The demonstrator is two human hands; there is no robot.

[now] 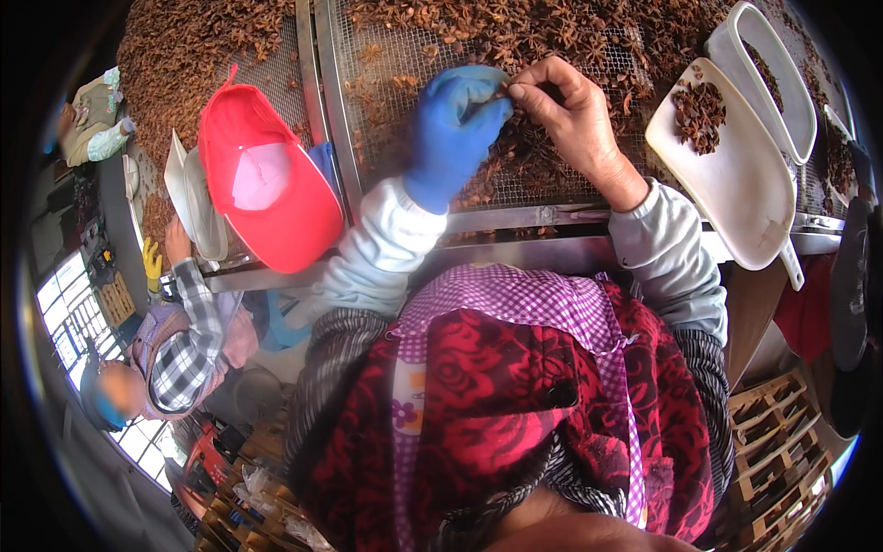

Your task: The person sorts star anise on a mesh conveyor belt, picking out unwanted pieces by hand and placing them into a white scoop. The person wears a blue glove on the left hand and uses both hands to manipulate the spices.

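Over a wire-mesh screen [378, 124] strewn with dried star anise [586, 41], my two hands meet at the fingertips. A blue glove covers my left hand [455, 131], whose thumb and fingers pinch a small brown piece of star anise [503, 94]. My bare right hand [576, 121] has thumb and forefinger closed on the same piece from the right. Fingers hide most of it, so its shape cannot be made out. To the right, a white plastic scoop [752, 200] holds a small heap of star anise [700, 117] towards its far end.
Left of the screen's metal frame [334, 103] lies an upturned red cap [276, 186] beside white scoops [196, 200]. A white plastic tub [804, 131] leans beyond the right scoop. Co-workers stand at the left [186, 331] and right [852, 297]. Wooden pallets [779, 441] are behind me.
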